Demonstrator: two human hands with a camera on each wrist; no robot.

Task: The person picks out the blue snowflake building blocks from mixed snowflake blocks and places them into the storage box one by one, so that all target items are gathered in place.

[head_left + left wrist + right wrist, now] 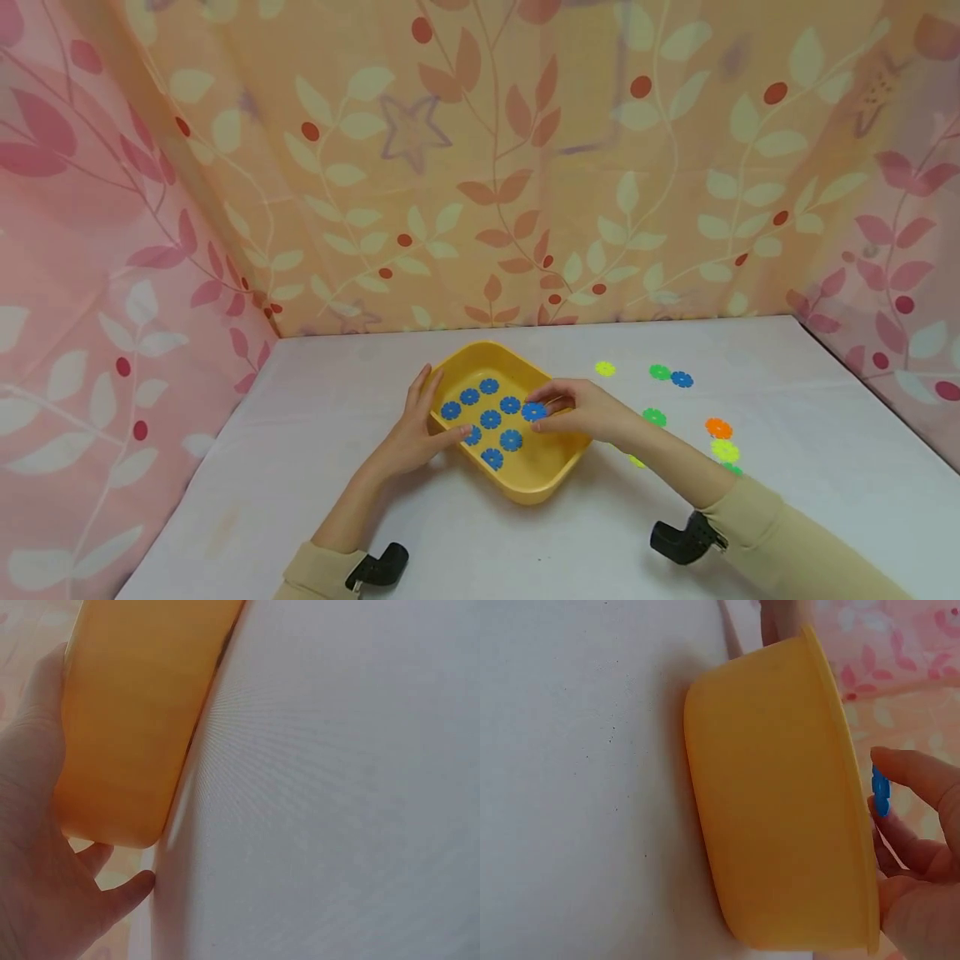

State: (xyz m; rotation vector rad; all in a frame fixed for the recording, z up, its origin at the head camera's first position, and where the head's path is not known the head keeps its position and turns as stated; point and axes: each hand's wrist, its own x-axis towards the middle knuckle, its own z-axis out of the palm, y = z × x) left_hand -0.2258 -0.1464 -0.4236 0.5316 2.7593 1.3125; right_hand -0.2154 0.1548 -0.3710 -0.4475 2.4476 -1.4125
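A yellow plastic basin (551, 467) stands on the table, with several blue notched plastic discs (491, 419), shaped like snowflakes, lying flat on its floor. My left hand (411, 437) grips the basin's left corner, thumb over the near rim and fingers spread along the outside. In the left wrist view the basin's wall (142, 727) lies beside the thumb. Over the right side of the basin, my right hand (588, 410) pinches one blue disc (534, 412) between thumb and fingers. That pinched disc (881, 791) shows edge-on above the rim in the right wrist view.
Loose discs lie right of the basin: a yellow one (605, 368), a green one (660, 372) touching a blue one (682, 379), another green one (654, 417), and an orange one (718, 428) beside a yellow one (725, 451). My right forearm partly covers others. Patterned curtains surround the white table (300, 433).
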